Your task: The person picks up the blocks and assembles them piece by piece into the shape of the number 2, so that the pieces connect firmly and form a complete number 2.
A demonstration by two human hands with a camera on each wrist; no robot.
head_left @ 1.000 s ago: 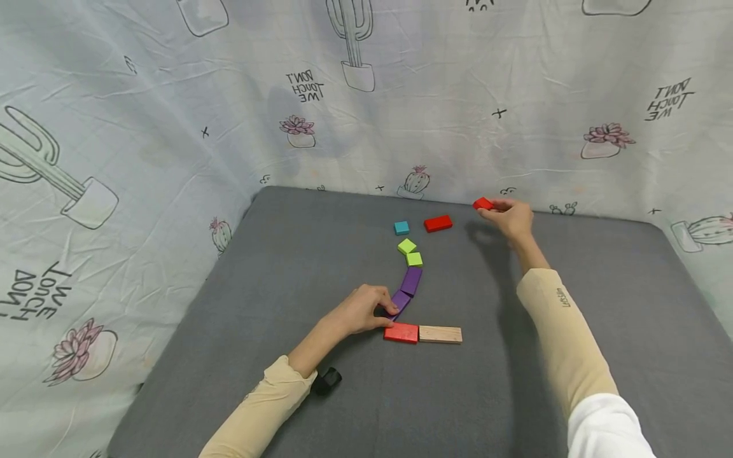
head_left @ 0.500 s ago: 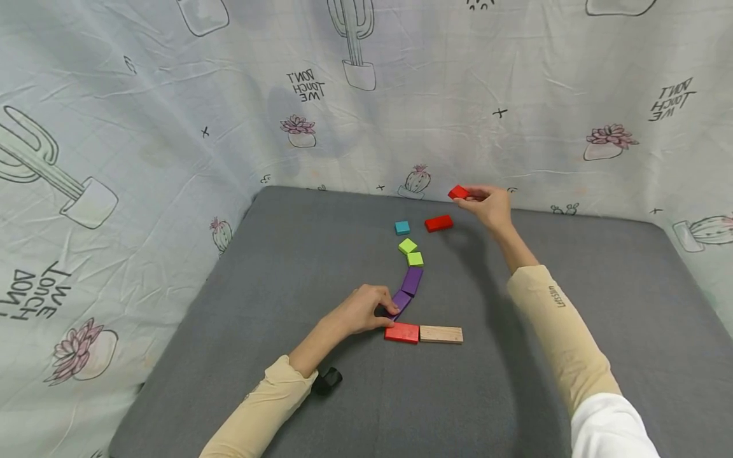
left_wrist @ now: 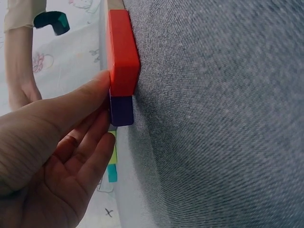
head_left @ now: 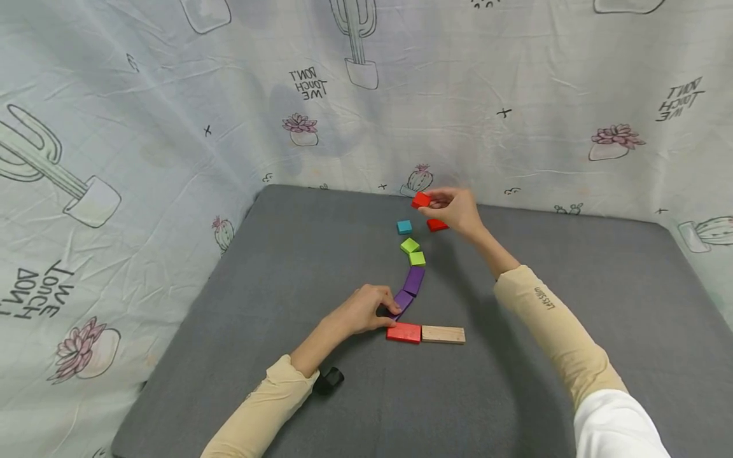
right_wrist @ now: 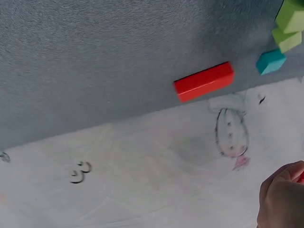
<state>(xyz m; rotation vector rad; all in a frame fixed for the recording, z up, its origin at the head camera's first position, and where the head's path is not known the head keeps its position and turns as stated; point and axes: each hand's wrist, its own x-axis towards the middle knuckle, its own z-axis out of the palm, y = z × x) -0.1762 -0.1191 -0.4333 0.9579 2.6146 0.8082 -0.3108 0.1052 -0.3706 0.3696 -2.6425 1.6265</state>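
In the head view my right hand (head_left: 458,211) is raised over the far edge of the table, pinching a small red block (head_left: 420,200) between thumb and fingers. Behind and below it, partly covered by the hand, lies another red block (right_wrist: 204,81). My left hand (head_left: 362,309) stays low at the near end of a curved row, thumb and fingers about the nearer purple block (head_left: 403,301). Its thumb also meets the corner of a red block (left_wrist: 124,52). The row continues with a second purple block (head_left: 414,280), two lime green blocks (head_left: 417,259) and a blue block (head_left: 404,227).
A plain wooden block (head_left: 443,334) lies end to end with the near red block. The grey table (head_left: 286,254) meets a patterned cloth (head_left: 240,95) at the back and left. A black wrist-camera piece (head_left: 329,380) sits by the left sleeve.
My right hand has moved left along the back of the table with its red block, now in front of the red block lying there. The left hand has kept its place.
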